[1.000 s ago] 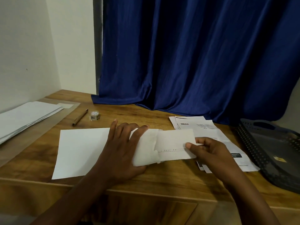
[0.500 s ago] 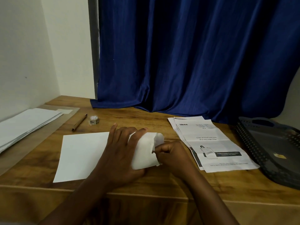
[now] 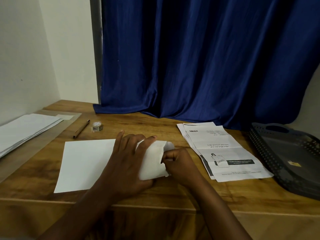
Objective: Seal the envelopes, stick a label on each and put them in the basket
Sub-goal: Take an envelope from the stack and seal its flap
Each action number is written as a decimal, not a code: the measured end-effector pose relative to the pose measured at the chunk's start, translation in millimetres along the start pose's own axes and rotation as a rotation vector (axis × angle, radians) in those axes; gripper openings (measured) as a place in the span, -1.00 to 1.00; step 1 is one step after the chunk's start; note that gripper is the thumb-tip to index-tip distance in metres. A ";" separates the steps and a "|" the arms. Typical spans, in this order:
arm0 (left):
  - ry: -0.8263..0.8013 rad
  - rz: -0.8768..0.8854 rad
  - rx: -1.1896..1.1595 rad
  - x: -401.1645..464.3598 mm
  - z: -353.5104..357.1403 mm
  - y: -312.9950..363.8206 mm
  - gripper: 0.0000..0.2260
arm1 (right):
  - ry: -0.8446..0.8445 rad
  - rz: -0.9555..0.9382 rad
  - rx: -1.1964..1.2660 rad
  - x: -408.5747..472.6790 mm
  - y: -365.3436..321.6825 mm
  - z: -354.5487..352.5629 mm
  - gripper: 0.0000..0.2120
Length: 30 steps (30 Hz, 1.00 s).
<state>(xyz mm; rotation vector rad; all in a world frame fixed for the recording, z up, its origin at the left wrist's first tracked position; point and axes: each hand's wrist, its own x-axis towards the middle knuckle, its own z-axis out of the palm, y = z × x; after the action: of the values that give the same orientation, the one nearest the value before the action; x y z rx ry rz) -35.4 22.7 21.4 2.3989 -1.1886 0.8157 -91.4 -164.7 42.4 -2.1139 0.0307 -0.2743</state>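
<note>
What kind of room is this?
Probably a desk corner at home, used for paperwork: a wooden desk, a blue curtain behind it, and a pen beside stacked envelopes.

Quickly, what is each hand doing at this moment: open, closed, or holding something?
Left hand: open, straight fingers pressing the envelope down.
Right hand: closed, fingers pinching the envelope's right edge.

White envelope [image 3: 152, 160] on desk, flap end curled.
</note>
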 end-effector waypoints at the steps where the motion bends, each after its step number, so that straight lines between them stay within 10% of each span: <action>1: 0.006 0.005 0.007 0.1 0.8 -0.2 -0.02 | -0.008 0.000 0.005 1.2 -0.1 3.2 -0.64; 11: -0.037 -0.046 -0.074 -0.7 4.6 -3.8 0.04 | 0.052 -0.015 0.085 -4.3 9.8 -11.9 -0.67; 18: -0.467 -0.103 -0.076 -3.8 21.9 -14.4 -0.29 | 0.358 0.026 -0.071 -19.5 37.6 -32.1 -0.84; 24: -0.640 -0.095 -0.021 -1.3 28.2 -18.8 -0.34 | 0.112 -0.011 -0.660 -24.1 59.0 -22.3 -0.61; 30: -0.637 -0.093 -0.012 -1.9 29.1 -18.8 -0.34 | -0.097 -0.090 -0.649 -19.8 55.2 -10.0 -0.53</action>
<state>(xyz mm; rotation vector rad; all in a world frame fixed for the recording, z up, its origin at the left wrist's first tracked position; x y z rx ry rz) -11.2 19.7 -3.3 2.7708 -1.2595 -0.0068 -107.9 -199.8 -2.7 -2.7767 -0.0377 -0.2337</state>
